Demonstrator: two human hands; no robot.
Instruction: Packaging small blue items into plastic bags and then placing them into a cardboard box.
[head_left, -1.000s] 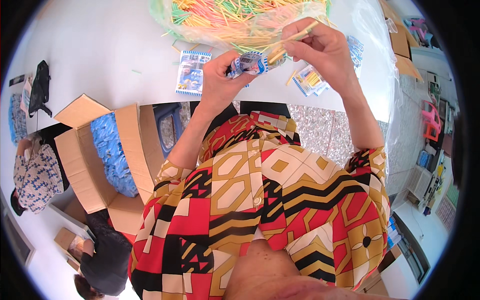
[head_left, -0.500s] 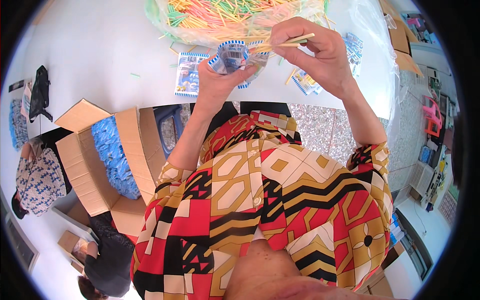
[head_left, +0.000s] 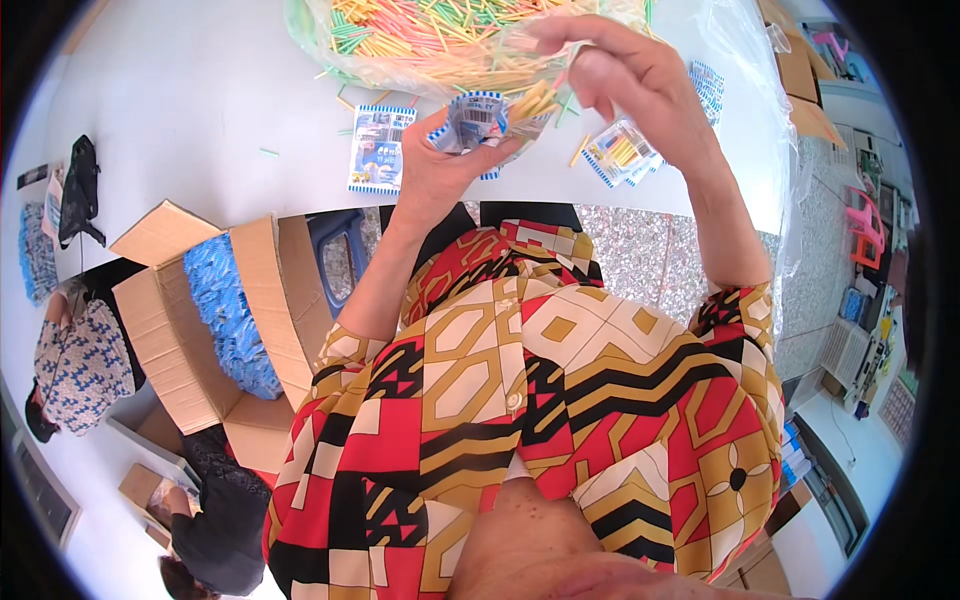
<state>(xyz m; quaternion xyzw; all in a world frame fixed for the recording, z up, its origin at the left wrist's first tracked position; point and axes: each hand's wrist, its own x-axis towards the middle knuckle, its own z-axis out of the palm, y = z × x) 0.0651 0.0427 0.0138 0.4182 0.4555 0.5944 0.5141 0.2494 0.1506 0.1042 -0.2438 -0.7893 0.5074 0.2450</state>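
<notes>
My left hand (head_left: 440,172) grips a small clear and blue-striped packet (head_left: 474,112), its mouth spread toward the right. Several thin yellow sticks (head_left: 535,102) poke out of that mouth. Just right of them, my right hand (head_left: 645,95) is raised with its fingers apart and nothing visible in them. Its fingertips are at the edge of a big clear plastic bag (head_left: 400,72), which is full of green, yellow and pink sticks (head_left: 425,32). Another flat packet (head_left: 377,150) lies left of my left hand. Below my right hand rest more packets (head_left: 625,152), the top one showing yellow sticks.
Loose sticks are scattered on the white table (head_left: 220,130). An open cardboard box (head_left: 170,330) with blue packets (head_left: 232,320) stands at the lower left, near a blue stool (head_left: 338,255). Two other people (head_left: 85,355) are at the far left. Another packet pile (head_left: 707,92) lies at right.
The yellow sticks that my right hand held are now in the packet's mouth. My right hand has let go, spread its fingers and shifted slightly up toward the bag.
</notes>
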